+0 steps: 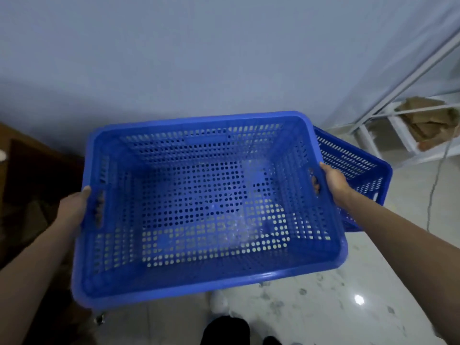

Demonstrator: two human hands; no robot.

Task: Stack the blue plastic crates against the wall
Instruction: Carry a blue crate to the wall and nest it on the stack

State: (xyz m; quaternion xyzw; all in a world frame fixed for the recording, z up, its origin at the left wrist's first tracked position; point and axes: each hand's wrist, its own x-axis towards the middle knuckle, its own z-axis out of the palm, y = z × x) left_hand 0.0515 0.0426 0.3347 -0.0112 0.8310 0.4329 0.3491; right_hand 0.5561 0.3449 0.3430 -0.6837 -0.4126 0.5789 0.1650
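A large blue perforated plastic crate [199, 202] fills the middle of the view, held up above the floor with its open side facing me. My left hand [74, 207] grips the handle slot on its left wall. My right hand [332, 180] grips the handle slot on its right wall. A second blue crate [358, 170] lies on the floor behind and to the right, partly hidden by the held crate. The pale wall [199, 58] rises just beyond both crates.
A white metal rack [388, 113] with brown cardboard on its lower shelf stands at the right against the wall. Dark brown wooden furniture [29, 175] sits at the left. The floor [348, 295] is glossy white marble tile; a thin cable hangs at the right.
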